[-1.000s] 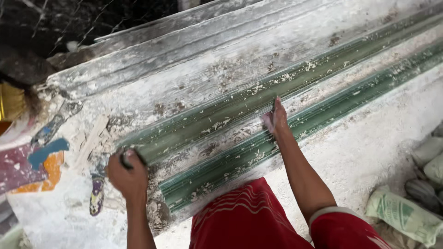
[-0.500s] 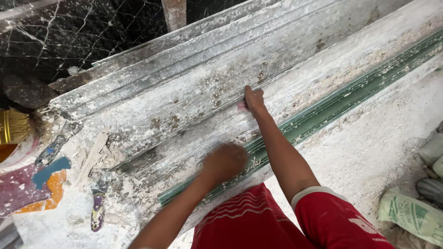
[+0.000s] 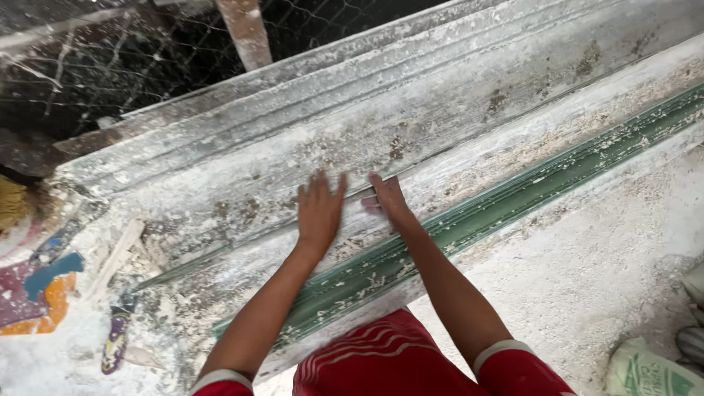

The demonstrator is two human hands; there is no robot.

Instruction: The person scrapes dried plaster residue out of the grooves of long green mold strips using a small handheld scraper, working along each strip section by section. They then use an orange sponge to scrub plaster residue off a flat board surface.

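A long white plaster moulding (image 3: 440,110) lies across a plaster-caked bench, running from lower left to upper right. My left hand (image 3: 318,213) rests flat on its front face, fingers spread. Right beside it, my right hand (image 3: 389,199) presses on the same face with fingers together. Just below both hands a long green ribbed mould channel (image 3: 513,205) runs along the bench, flecked with white plaster bits. Neither hand holds anything.
A small purple-handled tool (image 3: 115,342) lies on the plaster-covered bench at the lower left, near a blue and orange painted patch (image 3: 44,282). Wire mesh (image 3: 147,66) and a wooden post (image 3: 246,29) stand behind. A sack (image 3: 653,374) sits at the lower right.
My left hand has come up from the bench's left end and now lies flat on the moulding next to my right hand. The view has shifted left and up.
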